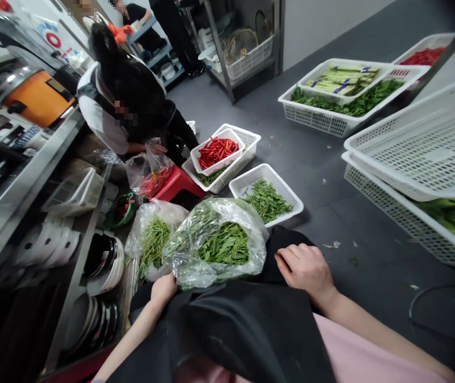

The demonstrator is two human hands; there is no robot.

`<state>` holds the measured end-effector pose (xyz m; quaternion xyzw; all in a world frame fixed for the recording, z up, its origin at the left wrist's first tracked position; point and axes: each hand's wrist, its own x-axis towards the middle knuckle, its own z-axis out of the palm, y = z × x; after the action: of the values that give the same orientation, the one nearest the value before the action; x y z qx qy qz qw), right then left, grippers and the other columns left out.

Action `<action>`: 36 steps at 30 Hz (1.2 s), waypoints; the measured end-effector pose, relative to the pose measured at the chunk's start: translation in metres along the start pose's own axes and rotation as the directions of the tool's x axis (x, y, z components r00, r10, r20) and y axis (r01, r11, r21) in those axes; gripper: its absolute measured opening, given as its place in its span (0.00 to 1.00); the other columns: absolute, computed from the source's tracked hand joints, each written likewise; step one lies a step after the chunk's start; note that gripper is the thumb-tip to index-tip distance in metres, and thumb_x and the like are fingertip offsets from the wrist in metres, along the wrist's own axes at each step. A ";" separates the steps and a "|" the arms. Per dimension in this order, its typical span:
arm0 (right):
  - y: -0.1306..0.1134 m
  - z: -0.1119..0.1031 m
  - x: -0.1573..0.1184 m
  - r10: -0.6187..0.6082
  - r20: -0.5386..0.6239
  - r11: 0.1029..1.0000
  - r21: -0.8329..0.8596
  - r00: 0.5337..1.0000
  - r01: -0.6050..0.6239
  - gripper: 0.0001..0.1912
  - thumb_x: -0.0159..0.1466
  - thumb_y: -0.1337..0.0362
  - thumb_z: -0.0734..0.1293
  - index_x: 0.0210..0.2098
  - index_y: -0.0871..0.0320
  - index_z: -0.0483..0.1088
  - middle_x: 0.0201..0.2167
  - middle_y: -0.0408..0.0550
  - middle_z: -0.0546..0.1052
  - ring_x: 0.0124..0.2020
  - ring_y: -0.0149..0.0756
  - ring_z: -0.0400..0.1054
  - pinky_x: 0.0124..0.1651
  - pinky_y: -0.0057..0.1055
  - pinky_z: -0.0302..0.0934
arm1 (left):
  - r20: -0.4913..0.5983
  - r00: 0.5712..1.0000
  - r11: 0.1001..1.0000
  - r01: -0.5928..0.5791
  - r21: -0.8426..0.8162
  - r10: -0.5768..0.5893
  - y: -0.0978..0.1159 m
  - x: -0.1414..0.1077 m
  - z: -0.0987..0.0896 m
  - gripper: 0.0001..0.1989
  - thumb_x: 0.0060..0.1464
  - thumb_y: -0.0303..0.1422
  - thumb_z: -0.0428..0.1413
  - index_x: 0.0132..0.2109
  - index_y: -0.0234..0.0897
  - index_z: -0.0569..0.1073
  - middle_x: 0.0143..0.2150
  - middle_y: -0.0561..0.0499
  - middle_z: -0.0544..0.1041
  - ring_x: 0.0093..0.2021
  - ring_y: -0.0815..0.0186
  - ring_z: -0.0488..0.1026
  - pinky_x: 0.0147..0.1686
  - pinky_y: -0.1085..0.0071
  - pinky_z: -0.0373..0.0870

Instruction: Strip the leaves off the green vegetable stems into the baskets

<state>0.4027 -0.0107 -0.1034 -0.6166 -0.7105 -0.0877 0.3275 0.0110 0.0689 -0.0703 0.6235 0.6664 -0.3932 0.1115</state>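
Note:
A clear plastic bag (257, 226) lies open on my lap, filled with leafy green stems (227, 243). My left hand (164, 288) is closed at the bag's lower left edge and appears to pinch the plastic; its fingertips are partly hidden. On my right knee rests my right hand (305, 268), its fingers loosely curled in and nothing visible in them. Left of the lap bag is a second plastic bag (135, 234) with thin green stems (155, 239). Just beyond my knees, a white basket (297, 208) on the floor holds picked green leaves (267, 201).
A co-worker (127, 101) sits ahead by a red stool (183, 186) carrying a bag of red chilies (153, 181). Stacked baskets (253, 143) hold more red chilies (218, 154). Vegetable baskets (315, 119) and large white crates (403, 207) stand right. Shelves with bowls (107, 271) run along my left.

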 end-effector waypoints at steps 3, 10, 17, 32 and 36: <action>0.001 -0.001 0.000 0.017 0.010 1.000 0.022 1.000 -0.017 0.12 0.66 0.66 0.62 0.27 0.59 0.72 0.22 0.46 0.69 0.28 0.33 0.56 0.34 0.35 0.44 | -0.024 1.000 1.000 0.004 -0.016 -0.004 -0.002 0.004 0.003 0.20 0.61 0.32 0.41 0.51 0.33 0.73 0.49 0.36 0.78 0.49 0.54 0.76 0.47 0.65 0.68; 0.003 -0.002 0.000 0.037 0.032 0.995 0.090 0.999 -0.040 0.12 0.66 0.66 0.62 0.28 0.58 0.72 0.22 0.45 0.70 0.28 0.33 0.56 0.35 0.35 0.45 | 0.009 1.000 1.000 0.006 0.008 -0.006 -0.001 0.009 0.002 0.20 0.60 0.31 0.42 0.50 0.30 0.74 0.49 0.34 0.78 0.49 0.52 0.76 0.46 0.64 0.68; 0.006 -0.001 0.000 0.060 0.024 0.981 0.185 0.998 -0.063 0.13 0.67 0.66 0.62 0.27 0.58 0.72 0.21 0.45 0.70 0.27 0.32 0.56 0.34 0.35 0.45 | 0.047 0.998 0.999 0.030 0.017 -0.031 0.007 0.008 -0.008 0.19 0.59 0.30 0.43 0.48 0.30 0.75 0.49 0.34 0.78 0.50 0.53 0.75 0.48 0.66 0.68; 0.012 0.003 -0.001 0.085 0.053 0.973 0.210 0.995 -0.094 0.13 0.67 0.65 0.62 0.27 0.57 0.72 0.21 0.44 0.72 0.26 0.31 0.57 0.35 0.34 0.46 | 0.074 0.996 0.999 0.042 -0.026 -0.040 0.012 0.011 -0.011 0.21 0.60 0.28 0.43 0.51 0.25 0.75 0.50 0.32 0.77 0.52 0.52 0.74 0.50 0.64 0.68; 0.013 0.002 -0.002 0.094 0.052 0.970 0.219 0.994 -0.103 0.14 0.68 0.65 0.61 0.27 0.57 0.72 0.21 0.44 0.72 0.26 0.31 0.57 0.35 0.34 0.46 | 0.089 0.996 0.999 0.027 -0.032 -0.024 0.012 0.012 -0.010 0.21 0.60 0.29 0.42 0.51 0.25 0.75 0.51 0.31 0.76 0.52 0.51 0.74 0.50 0.63 0.68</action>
<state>0.4138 -0.0083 -0.1097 -0.6124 -0.6910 0.0212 0.3835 0.0234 0.0836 -0.0756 0.5949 0.6752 -0.4108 0.1464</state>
